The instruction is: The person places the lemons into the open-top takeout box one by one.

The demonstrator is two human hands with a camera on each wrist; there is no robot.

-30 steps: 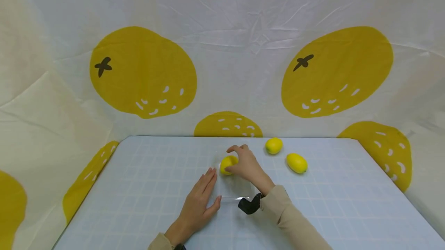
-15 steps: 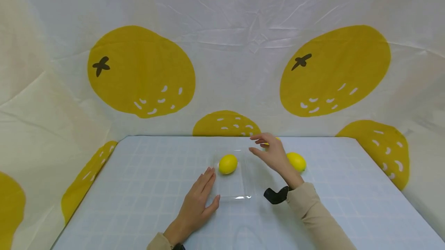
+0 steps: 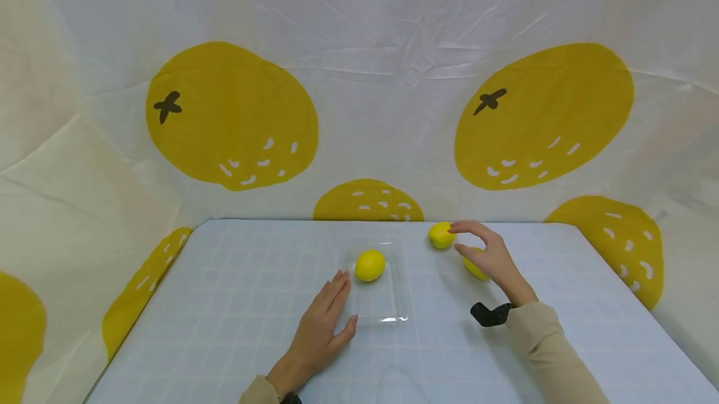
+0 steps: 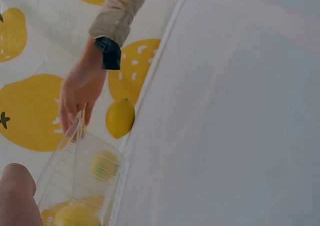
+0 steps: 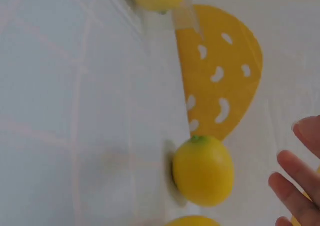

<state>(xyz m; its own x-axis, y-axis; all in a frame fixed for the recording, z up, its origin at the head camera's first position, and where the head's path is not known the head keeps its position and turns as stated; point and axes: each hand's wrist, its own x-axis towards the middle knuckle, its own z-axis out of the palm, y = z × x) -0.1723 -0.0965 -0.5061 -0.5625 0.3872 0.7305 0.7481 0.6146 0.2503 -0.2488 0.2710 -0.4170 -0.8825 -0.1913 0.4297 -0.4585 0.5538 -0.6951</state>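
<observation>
One lemon (image 3: 370,265) lies inside a clear plastic container (image 3: 395,318), toward its far end. My left hand (image 3: 320,326) rests at the container's left side, fingers extended along the wall. Right of the container, my right hand (image 3: 495,261) hovers with thumb and forefinger spread apart and nothing between them. Below it is a second lemon (image 3: 472,270), partly covered by the hand. A third lemon (image 3: 440,236) sits farther back, near the right fingertips in the head view. In the right wrist view, a lemon (image 5: 202,171) appears beside the spread fingers (image 5: 295,198).
A pale blue checked cloth (image 3: 253,273) covers the table. Behind its back edge hangs a white curtain (image 3: 387,142) printed with big yellow fruit. A black wrist strap piece (image 3: 490,315) juts out from the right sleeve.
My right hand has let go of the lemon in the container and moved right, past the back lemon, to over the right-hand lemon. My left hand has stayed in place.
</observation>
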